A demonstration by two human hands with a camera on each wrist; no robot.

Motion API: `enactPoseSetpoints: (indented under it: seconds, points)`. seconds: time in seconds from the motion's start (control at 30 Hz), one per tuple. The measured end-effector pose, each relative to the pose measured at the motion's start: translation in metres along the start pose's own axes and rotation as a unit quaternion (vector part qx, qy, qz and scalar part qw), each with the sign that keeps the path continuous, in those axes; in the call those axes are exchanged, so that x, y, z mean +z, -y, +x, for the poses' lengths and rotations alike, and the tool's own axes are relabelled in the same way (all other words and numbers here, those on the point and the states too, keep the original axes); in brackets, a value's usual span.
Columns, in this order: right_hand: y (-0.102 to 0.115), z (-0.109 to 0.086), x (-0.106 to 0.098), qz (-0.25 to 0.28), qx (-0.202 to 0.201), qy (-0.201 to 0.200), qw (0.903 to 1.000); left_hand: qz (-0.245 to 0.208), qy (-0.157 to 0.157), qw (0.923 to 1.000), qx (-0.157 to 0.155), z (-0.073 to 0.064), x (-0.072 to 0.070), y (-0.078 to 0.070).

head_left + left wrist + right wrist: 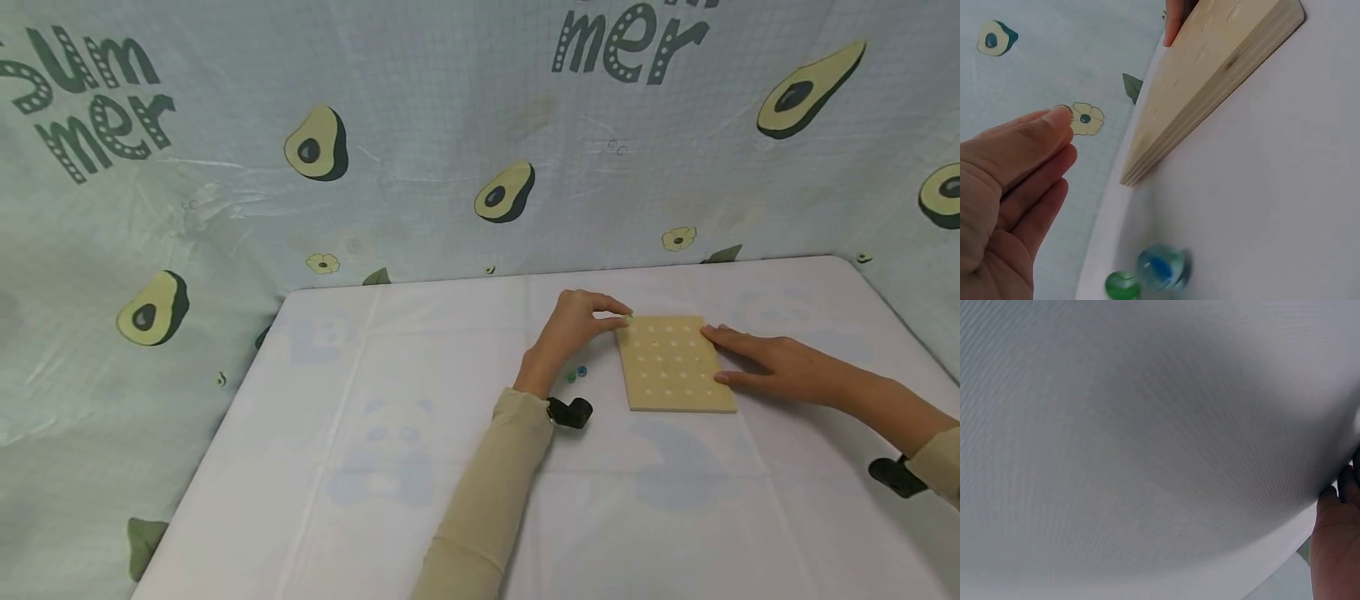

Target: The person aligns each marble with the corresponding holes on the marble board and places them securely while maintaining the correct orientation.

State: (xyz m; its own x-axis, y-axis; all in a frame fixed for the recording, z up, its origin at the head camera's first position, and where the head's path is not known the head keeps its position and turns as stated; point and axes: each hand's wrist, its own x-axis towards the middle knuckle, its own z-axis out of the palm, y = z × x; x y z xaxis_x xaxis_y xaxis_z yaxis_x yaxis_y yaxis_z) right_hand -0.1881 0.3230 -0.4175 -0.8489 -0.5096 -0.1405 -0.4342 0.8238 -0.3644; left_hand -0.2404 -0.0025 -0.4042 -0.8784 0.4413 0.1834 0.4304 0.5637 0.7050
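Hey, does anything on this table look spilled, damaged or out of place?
Nothing looks spilled or clearly broken. One oddity: a dark mark on the edge of the wooden board, perhaps just a knot. The green marble and blue marble lie loose beside the board.

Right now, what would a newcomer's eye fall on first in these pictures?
Probably the board, between the left hand, pinching something small at its far left corner, and the right hand at its right edge. Then a green marble and a blue marble, left of it. Avocados dot the backdrop.
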Motion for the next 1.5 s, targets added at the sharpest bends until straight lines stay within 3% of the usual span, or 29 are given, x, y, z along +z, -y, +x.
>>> enactPoseSetpoints:
  seconds: [0.3,0.43,0.77,1.17,1.5]
  points:
    - [0.000,0.002,0.002,-0.008,-0.008,-0.006,0.9999,-0.014,0.000,0.9989,-0.044,0.010,0.020,0.000]
    - [-0.002,0.002,0.002,-0.005,-0.010,-0.005,0.9999,-0.012,0.013,0.9968,-0.078,0.014,0.025,-0.005]
    - [-0.002,0.003,0.000,0.008,0.003,0.004,1.0000,0.033,-0.003,0.9911,-0.129,0.017,0.033,-0.018]
    - [-0.001,0.003,0.000,0.009,0.009,0.005,0.9999,0.073,0.005,0.9882,-0.134,0.018,0.037,-0.017]
    - [-0.001,0.001,-0.001,0.010,-0.005,-0.001,0.9999,0.089,0.015,0.9897,-0.111,0.016,0.035,-0.018]
